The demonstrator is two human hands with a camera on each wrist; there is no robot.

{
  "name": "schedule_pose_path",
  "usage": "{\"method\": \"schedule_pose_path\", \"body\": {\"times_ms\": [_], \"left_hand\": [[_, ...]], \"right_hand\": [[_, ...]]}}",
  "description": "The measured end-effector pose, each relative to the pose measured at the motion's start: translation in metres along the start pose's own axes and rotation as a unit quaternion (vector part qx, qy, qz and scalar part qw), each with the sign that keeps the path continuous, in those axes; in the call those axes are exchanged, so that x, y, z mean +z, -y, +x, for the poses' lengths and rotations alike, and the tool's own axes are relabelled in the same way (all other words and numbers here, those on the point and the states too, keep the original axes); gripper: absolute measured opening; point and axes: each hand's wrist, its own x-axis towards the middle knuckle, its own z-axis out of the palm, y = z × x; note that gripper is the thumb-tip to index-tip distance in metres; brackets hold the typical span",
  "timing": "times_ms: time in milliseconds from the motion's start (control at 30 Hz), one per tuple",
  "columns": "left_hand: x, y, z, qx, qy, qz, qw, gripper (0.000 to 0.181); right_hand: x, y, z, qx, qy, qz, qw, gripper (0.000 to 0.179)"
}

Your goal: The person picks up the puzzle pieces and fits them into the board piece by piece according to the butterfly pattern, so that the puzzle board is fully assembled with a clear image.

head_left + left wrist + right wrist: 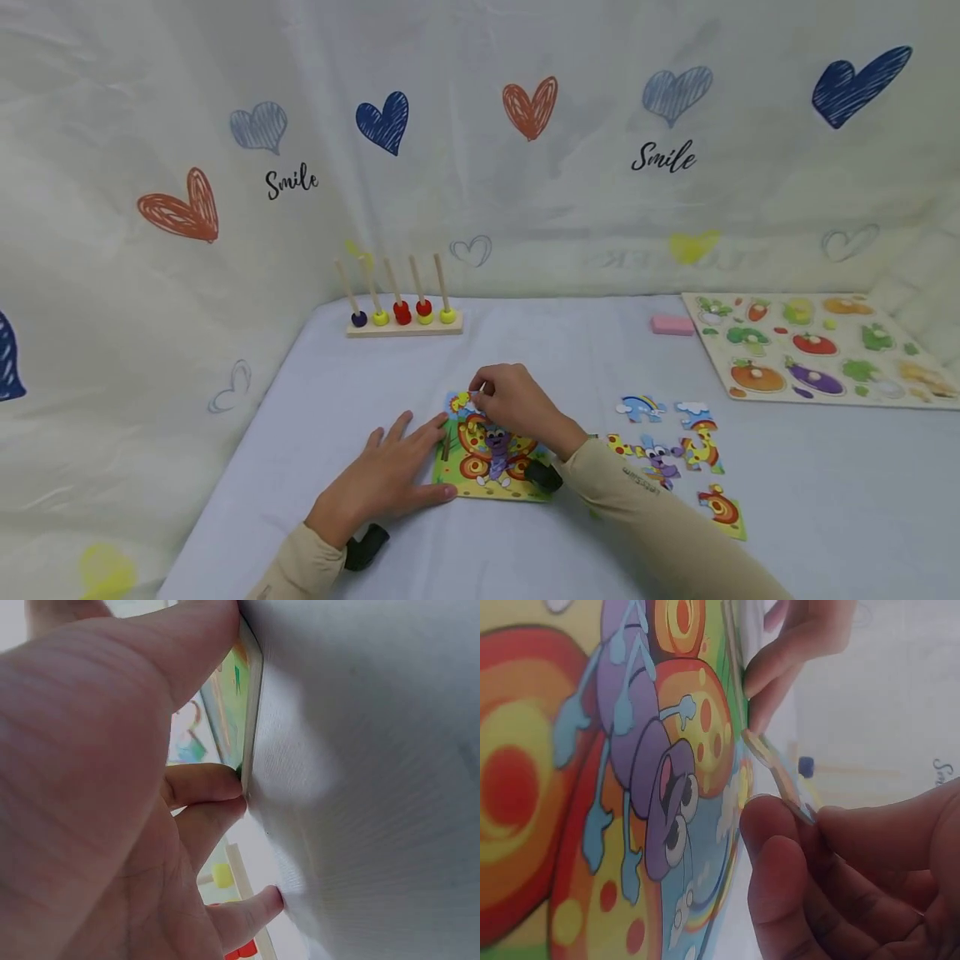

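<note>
A butterfly jigsaw board [491, 490] lies in the middle of the table, its picture filling the right wrist view. My left hand [386, 475] is spread along its left side, fingers mostly straight. In the left wrist view, the thumb and two fingertips touch the edge of the board [253, 712]. Over the top left corner, my right hand [517, 402] pinches a puzzle piece [786, 784] between thumb and fingers. The piece is tilted, one end right at the board's corner in the right wrist view.
Several loose puzzle pieces, among them a rainbow piece [642, 408] and an orange wing piece [722, 507], lie right of the board. Behind stand a bead abacus [405, 329], a pink block [672, 325] and a vegetable peg board [776, 343]. A heart-printed curtain [450, 192] closes the back.
</note>
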Motion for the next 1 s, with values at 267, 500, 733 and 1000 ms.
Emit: {"method": "schedule_pose_path", "body": {"times_ms": [267, 500, 733, 1000], "left_hand": [[0.001, -0.003, 0.001, 0.004, 0.000, -0.005, 1.0000, 0.091], [0.001, -0.003, 0.003, 0.013, -0.001, 0.011, 0.9999, 0.089], [0.000, -0.004, 0.002, 0.007, 0.004, 0.011, 0.9999, 0.091], [-0.002, -0.002, 0.000, -0.004, 0.005, 0.001, 1.0000, 0.093]], "right_hand": [[0.005, 0.003, 0.013, 0.050, 0.026, -0.020, 0.9982, 0.006], [0.007, 0.005, 0.017, 0.105, 0.039, -0.012, 0.9936, 0.008], [0.012, 0.001, 0.019, 0.123, 0.032, -0.009, 0.9918, 0.012], [0.015, -0.002, 0.031, 0.104, 0.060, -0.095, 0.9882, 0.017]]}}
